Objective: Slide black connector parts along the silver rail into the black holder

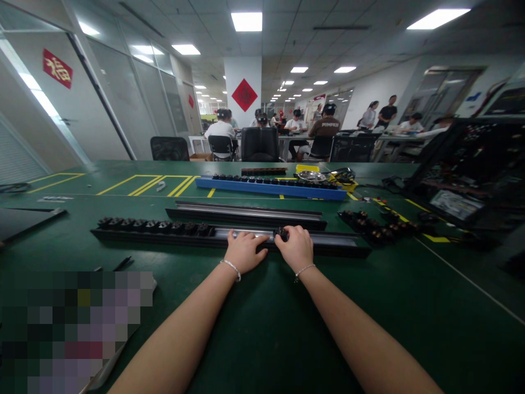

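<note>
A long black channel rail [336, 243] with a silvery inside lies across the green table in front of me. Its left part holds a row of small black parts [151, 225]. My left hand [245, 250] rests on the middle of the rail, fingers spread, with nothing visible in it. Just to its right, my right hand [298, 247] pinches a small black part [281, 234] at the rail; its exact kind is too small to make out. Behind lies a second black rail [246, 213], with bare silvery metal showing inside.
Farther back sits a blue rail [266, 187] filled with black parts, near a metal dish [311, 176] and a yellow tray [307, 168]. Loose black parts [377, 225] are heaped at right, beside dark equipment [463, 169]. People sit at tables beyond.
</note>
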Tool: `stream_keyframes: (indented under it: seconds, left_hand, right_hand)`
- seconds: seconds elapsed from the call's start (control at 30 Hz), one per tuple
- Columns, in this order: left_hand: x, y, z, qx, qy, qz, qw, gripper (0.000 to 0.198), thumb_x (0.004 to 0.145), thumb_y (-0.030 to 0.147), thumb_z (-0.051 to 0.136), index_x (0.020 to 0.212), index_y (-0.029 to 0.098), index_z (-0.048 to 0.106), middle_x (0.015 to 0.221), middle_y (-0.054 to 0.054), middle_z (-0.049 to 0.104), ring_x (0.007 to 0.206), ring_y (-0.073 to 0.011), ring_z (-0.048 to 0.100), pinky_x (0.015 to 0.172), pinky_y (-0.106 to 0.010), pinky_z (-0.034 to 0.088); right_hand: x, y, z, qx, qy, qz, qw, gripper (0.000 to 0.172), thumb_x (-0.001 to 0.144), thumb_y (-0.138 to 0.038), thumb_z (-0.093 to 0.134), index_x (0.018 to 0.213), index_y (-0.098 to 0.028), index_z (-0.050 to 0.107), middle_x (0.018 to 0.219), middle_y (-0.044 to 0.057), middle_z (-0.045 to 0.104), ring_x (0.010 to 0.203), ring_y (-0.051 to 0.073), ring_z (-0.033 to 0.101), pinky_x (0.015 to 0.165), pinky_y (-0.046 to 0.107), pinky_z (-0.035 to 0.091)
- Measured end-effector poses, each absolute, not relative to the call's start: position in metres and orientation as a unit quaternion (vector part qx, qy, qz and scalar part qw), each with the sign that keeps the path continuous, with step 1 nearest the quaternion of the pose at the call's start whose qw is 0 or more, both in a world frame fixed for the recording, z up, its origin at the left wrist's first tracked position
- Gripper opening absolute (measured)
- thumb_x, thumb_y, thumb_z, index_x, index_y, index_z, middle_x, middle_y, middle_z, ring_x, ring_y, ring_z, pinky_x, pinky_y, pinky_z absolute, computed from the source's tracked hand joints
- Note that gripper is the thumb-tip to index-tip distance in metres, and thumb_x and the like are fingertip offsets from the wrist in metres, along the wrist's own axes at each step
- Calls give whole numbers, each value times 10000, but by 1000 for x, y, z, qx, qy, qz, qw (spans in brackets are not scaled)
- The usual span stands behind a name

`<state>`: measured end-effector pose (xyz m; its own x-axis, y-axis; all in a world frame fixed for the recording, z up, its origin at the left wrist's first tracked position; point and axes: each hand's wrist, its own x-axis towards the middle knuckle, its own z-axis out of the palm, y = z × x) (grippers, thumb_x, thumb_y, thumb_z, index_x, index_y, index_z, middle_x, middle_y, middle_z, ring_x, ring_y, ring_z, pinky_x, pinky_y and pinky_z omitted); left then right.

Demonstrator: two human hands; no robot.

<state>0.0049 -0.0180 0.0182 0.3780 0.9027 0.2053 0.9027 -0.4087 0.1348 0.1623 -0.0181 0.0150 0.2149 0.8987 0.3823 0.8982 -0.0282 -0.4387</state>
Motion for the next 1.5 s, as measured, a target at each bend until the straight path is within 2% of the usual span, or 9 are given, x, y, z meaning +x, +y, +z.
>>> stream_keyframes:
  seconds: [0.4, 1.5]
  left_hand:
    - [5, -19, 17, 827, 546, 133, -3, 370, 826, 452, 428, 1182, 393, 505, 1090, -12, 619, 1100, -253, 461, 1011, -598, 112]
    - [3, -15, 12, 834, 527, 161, -18, 327, 858, 395, 392, 1163, 386, 510, 1023, -1, 641, 1044, -232, 500, 991, -641, 112]
  right_hand:
    - [174, -20, 15, -734, -604, -24, 309, 274, 746, -385, 497, 902, -206, 635, 925, 78, 589, 889, 221, 479, 734, 331, 331]
    - [206, -27, 21, -780, -562, -15, 274, 335, 722, -395, 479, 941, -197, 636, 951, 80, 575, 936, 236, 471, 777, 351, 336]
